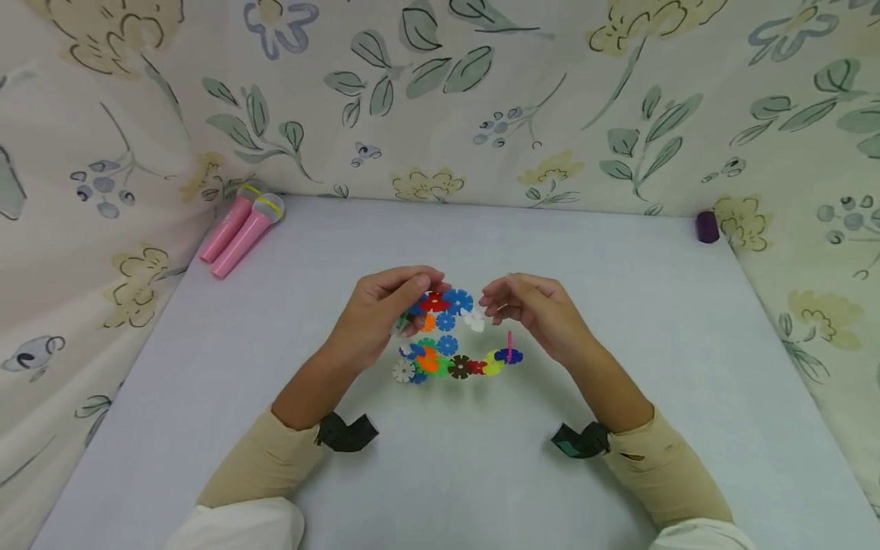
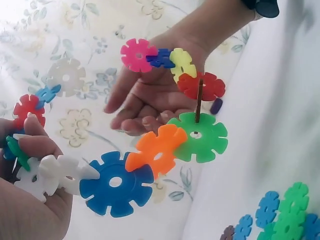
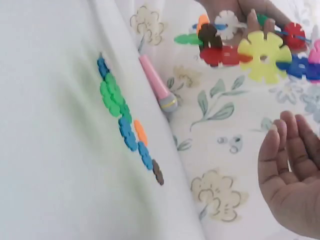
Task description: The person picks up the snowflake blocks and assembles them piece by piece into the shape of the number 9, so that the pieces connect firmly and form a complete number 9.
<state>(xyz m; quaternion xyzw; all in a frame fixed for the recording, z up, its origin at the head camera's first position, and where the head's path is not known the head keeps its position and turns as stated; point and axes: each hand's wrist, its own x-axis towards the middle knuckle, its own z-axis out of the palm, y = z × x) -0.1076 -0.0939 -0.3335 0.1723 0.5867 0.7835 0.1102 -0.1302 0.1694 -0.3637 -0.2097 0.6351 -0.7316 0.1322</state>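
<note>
My left hand [image 1: 367, 317] pinches a curved chain of slotted plastic flower discs [image 1: 461, 367], held up above the table. In the left wrist view, a whitish disc [image 2: 67, 77] is one end of the chain and a pink disc [image 2: 137, 56] the other. Between them run red, blue, green, white, orange, brown and yellow discs. The fingers hold it near the red and green discs and hide part of it. My right hand [image 1: 543, 313] is beside the whitish end, fingers loosely bent and holding nothing. Its palm shows in the right wrist view, apart from the yellow disc [image 3: 264, 70].
Several loose flower discs [image 3: 111, 97], blue, green, orange and brown, lie on the white table [image 1: 447, 473] below the chain. Two pink toy microphones [image 1: 241, 241] rest at the back left corner. A small dark purple object [image 1: 706, 227] sits at the back right, by the floral cloth [image 1: 440, 137].
</note>
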